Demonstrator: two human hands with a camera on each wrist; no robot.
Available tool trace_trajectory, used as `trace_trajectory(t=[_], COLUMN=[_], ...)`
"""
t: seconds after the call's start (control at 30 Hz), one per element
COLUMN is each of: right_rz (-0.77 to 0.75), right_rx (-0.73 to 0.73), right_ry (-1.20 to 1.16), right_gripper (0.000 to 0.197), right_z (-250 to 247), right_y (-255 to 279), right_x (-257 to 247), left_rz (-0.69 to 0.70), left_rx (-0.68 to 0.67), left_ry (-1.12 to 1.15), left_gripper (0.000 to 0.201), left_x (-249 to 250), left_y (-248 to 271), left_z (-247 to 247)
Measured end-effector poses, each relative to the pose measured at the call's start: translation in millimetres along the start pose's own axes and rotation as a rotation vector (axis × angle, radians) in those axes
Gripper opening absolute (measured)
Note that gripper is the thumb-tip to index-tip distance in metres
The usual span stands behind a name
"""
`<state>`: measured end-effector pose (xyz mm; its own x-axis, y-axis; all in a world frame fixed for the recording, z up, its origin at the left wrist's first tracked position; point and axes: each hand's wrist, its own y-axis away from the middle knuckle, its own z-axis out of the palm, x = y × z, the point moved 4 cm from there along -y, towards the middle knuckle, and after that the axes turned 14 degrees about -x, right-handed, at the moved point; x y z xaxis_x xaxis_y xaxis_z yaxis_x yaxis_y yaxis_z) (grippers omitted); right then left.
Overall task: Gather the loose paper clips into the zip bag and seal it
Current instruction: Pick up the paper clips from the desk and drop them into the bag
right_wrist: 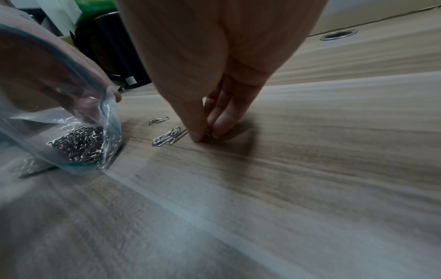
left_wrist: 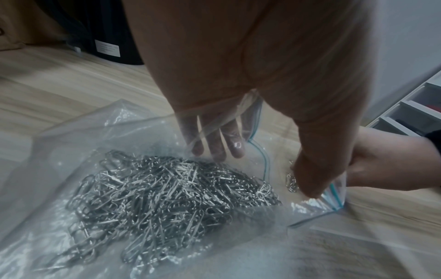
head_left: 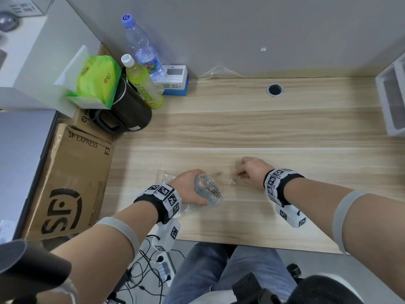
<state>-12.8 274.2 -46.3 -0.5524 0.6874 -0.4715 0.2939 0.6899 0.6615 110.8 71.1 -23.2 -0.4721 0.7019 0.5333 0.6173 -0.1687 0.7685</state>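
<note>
Just left of my right hand [head_left: 252, 170] lay the loose clips [right_wrist: 167, 136]: one small cluster under its pinching fingertips [right_wrist: 198, 136] and one clip [head_left: 218, 173] apart, toward the bag [left_wrist: 152, 188]. My left hand [head_left: 188, 187] gripped the bag's mouth open, facing them. One bag; clips inside uncountable.

loose clips [head_left: 234, 180] lie on desk [head_left: 285, 132], right of bag [head_left: 208, 189].

One zip bag [head_left: 208, 189], a heap of clips inside [left_wrist: 167, 192], too many to count. Loose paper clips [head_left: 234, 181] on the desk [head_left: 285, 132]: a few, tangled, exact number unclear. Two bottles [head_left: 142, 49]. Two hands [head_left: 188, 185].
</note>
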Motion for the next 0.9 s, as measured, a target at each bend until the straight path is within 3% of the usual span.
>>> trace_trajectory(t=[0.3,0.6,0.9], right_rz=[0.052,-0.028,0.025], right_rx=[-0.031,0.050,0.028], right_ry=[0.048,0.038,0.065], right_gripper=[0.035,0.042,0.020], right_z=[-1.8,-1.0,-2.7], right_y=[3.4,3.1,3.1], right_x=[7.3,8.2,13.8], left_rz=[-0.018,0.006,-0.021], left_rx=[-0.015,-0.004,-0.018], left_ry=[-0.005,0.014,-0.002], left_gripper=[0.101,0.086,0.094], left_x=[3.4,6.9,8.5], left_y=[0.8,1.8,2.0], left_z=[-1.8,-1.7,-2.3])
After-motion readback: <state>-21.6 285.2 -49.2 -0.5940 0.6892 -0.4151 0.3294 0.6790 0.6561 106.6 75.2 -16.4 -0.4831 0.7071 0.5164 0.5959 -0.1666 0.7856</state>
